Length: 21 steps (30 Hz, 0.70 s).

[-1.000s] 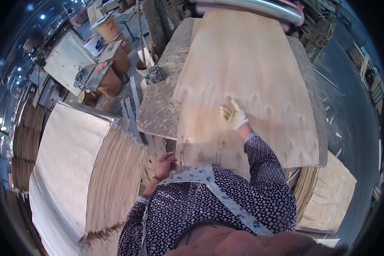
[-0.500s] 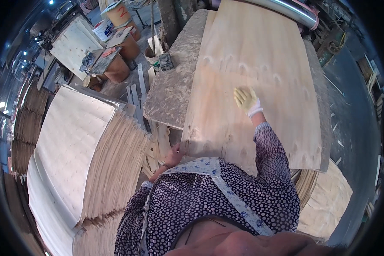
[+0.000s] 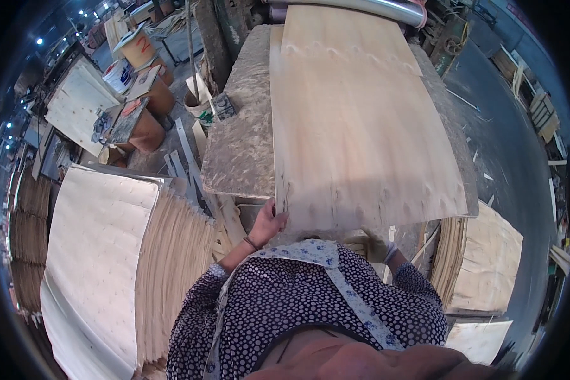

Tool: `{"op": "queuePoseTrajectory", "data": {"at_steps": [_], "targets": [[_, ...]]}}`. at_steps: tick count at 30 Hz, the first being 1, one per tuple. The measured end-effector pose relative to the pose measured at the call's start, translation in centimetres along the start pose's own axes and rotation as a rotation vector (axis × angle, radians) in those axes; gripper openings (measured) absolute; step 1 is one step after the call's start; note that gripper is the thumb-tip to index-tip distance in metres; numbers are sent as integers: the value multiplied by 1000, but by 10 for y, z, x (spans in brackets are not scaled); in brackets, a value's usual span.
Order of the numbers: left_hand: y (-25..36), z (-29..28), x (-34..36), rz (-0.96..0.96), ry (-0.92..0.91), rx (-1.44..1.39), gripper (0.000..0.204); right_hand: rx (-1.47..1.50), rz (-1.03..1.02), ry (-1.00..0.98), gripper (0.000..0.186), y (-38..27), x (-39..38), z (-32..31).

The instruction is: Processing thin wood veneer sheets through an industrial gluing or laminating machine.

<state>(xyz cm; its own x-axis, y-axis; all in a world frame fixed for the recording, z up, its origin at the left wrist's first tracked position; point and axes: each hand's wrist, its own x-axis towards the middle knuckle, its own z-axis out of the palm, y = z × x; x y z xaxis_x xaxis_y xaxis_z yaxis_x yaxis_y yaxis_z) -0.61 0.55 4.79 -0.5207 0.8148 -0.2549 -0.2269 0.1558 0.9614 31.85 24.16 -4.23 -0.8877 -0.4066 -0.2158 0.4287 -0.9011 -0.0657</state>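
A pale veneer sheet (image 3: 367, 126) lies lengthwise on the rough, worn table (image 3: 234, 152), under or against another sheet (image 3: 342, 31) that reaches the rollers (image 3: 386, 14). My bare left hand (image 3: 271, 218) is closed on the sheet's near left corner. My right hand (image 3: 373, 247), in a pale yellow glove, is low by my body, just beyond the sheet's near edge on the right, dim and partly hidden; its fingers are unclear.
Tall veneer stacks stand at left (image 3: 95, 253) and right (image 3: 487, 253). Back left are buckets (image 3: 117, 76), brown drums (image 3: 149, 133), a leaning panel (image 3: 76, 107) and loose strips (image 3: 177, 158). A dark floor aisle (image 3: 513, 158) runs along the right.
The veneer has slid forward toward the rollers. My right hand has left its top and dropped back beside my body; my left hand has risen to the near left corner.
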Motion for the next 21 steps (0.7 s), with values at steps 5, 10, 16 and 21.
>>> {"op": "queuePoseTrajectory", "data": {"at_steps": [5,10,16,21], "targets": [[28,-10,-5,28,-23,-111,22,-228,-318,353,77,21,14,33],[12,-42,4,-67,211,-181,20,-179,-385,248,62,-28,46,58],[-5,-33,-3,-70,465,-182,41,-193,-477,428,57,-96,89,68],[-33,-17,-11,-211,423,-196,38,-210,-485,498,61,-176,117,53]]}}
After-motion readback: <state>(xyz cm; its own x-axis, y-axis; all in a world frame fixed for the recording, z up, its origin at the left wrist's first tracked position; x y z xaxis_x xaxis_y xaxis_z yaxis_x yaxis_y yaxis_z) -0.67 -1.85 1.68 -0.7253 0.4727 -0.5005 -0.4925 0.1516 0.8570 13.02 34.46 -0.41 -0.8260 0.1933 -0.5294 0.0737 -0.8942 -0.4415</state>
